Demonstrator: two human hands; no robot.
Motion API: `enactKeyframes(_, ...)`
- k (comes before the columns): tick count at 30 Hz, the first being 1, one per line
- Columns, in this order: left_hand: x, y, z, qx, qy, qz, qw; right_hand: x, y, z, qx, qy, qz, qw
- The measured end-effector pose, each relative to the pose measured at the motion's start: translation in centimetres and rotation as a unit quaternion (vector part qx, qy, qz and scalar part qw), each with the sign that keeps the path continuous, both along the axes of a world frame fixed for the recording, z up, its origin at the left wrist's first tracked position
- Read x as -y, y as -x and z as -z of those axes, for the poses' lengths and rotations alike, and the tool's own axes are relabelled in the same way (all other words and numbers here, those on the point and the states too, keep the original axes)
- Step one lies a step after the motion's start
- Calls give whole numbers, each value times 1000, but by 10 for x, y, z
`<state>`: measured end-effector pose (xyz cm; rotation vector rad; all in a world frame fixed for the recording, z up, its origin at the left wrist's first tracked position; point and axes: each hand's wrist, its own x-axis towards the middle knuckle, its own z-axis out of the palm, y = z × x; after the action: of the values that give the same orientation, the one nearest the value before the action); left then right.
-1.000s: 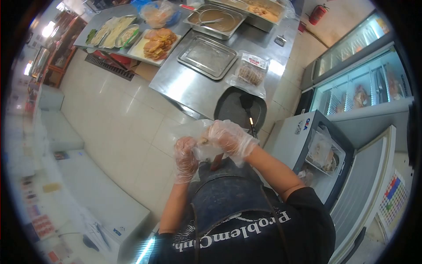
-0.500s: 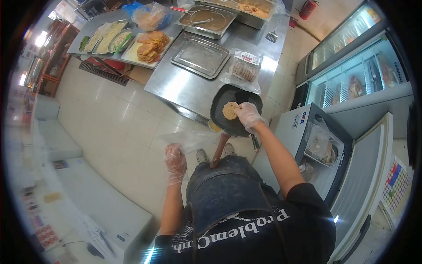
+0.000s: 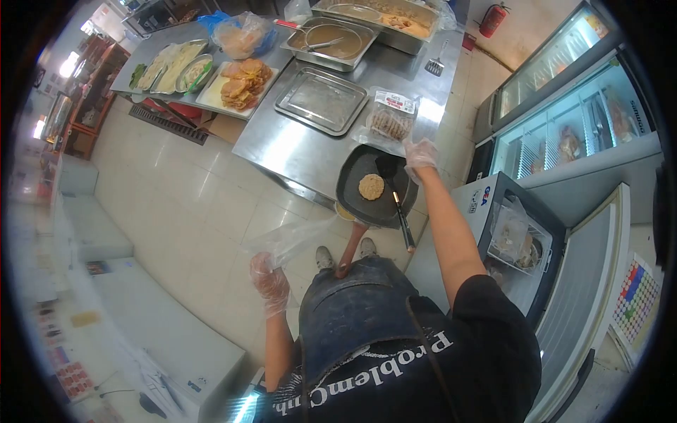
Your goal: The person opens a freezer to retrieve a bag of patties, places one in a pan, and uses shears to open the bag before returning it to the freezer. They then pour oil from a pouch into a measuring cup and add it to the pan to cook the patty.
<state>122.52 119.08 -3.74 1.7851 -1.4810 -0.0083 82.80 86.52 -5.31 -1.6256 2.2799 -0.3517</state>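
A round, pale patty [image 3: 371, 187] lies flat in the dark square pan [image 3: 352, 162], left of a black spatula [image 3: 400, 215] resting in the pan with its handle over the near rim. My gloved right hand [image 3: 422, 158] is above the pan's far right rim, beside the lower corner of a clear vacuum package of patties [image 3: 389, 121]. Its fingers do not show clearly enough to tell whether they grip that corner. Lower left, away from the counter, my gloved left hand [image 3: 270, 278] is closed on a clear plastic bag [image 3: 293, 240] that hangs out to the right.
The pan's brown handle [image 3: 350, 250] points toward my apron. On the steel counter [image 3: 275, 151] are a metal tray [image 3: 321, 102], a sauce pan insert [image 3: 342, 44], a slotted turner [image 3: 435, 65] and a board of fried pieces [image 3: 243, 84]. An open chest freezer [image 3: 486, 204] stands at right.
My right hand has let go of the patty, which now lies in the pan, and has moved up and right to the package. My left hand has shifted slightly down and left with the bag.
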Motion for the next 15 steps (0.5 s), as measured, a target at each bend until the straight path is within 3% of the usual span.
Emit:
enactKeyframes(2, -1, -1, 0, -3, 1, -30, 1000, 3, -7, 2, 38, -66, 29, 997)
enactKeyframes(4, 3, 5, -1, -129, 1, -93, 987, -8, -11, 26, 15, 196, 15, 980)
enactKeyframes(5, 7, 4, -2, -128, 1, -96, 987, -16, -14, 29, 17, 196, 13, 980)
enactKeyframes(7, 18, -1, -6, -128, 24, -77, 988, -51, -38, -8, 120, 246, -142, 951)
enactKeyframes(9, 31, -2, -18, -162, 17, -61, 985, -88, -68, -63, 255, 185, -241, 918)
enactKeyframes(13, 49, -7, -11, -205, 15, -4, 979, -101, -74, -40, 126, 220, -296, 921)
enactKeyframes(15, 50, -8, -8, -191, 24, 11, 981, -80, -57, -1, 28, 159, -118, 980)
